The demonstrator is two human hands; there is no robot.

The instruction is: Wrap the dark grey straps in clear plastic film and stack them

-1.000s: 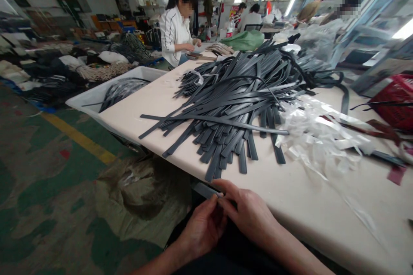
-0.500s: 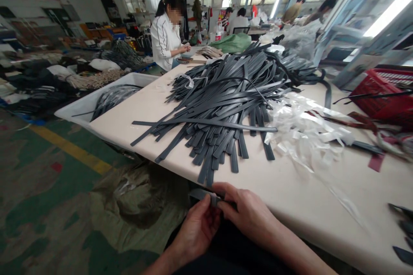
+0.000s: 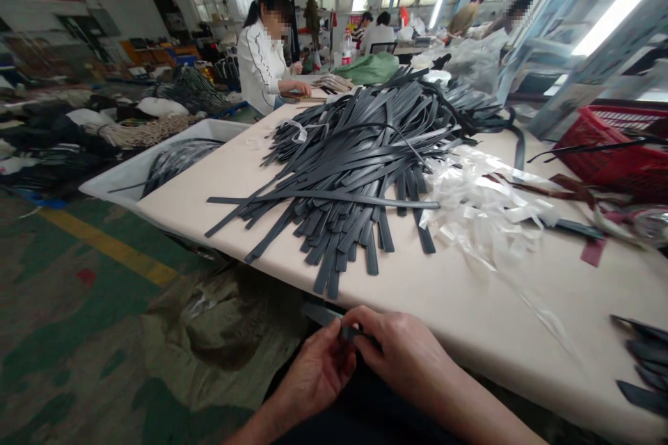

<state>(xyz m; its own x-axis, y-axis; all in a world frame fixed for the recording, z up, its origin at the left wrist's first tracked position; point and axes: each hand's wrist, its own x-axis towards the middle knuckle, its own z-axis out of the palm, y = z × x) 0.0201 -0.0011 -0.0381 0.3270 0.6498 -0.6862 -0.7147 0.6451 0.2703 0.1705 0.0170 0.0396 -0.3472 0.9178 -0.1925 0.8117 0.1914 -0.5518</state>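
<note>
Just off the table's near edge, my left hand [image 3: 319, 368] pinches a dark grey strip [image 3: 321, 313] between thumb and fingers. Close beside it on the right, my right hand [image 3: 391, 344] has its fingers curled round the same strip. Part of the strip is hidden by the fingers. Beyond both hands a big heap of dark grey flat strips [image 3: 360, 174] lies on the pale table [image 3: 490, 306], its nearest ends reaching the edge. To the right of the heap is a tangle of clear plastic strips [image 3: 480, 208].
A red basket [image 3: 600, 153] stands at the right, and more dark pieces [image 3: 647, 361] lie at the near right corner. A white bin [image 3: 112, 174] adjoins the table's left side. Across the table stands a person in white [image 3: 261, 66]. Sacking [image 3: 209, 348] lies on the floor.
The view has shifted slightly, moving the table and heap a little left and up. The pale bit between my fingers no longer shows. The person in white has lowered a hand to the table.
</note>
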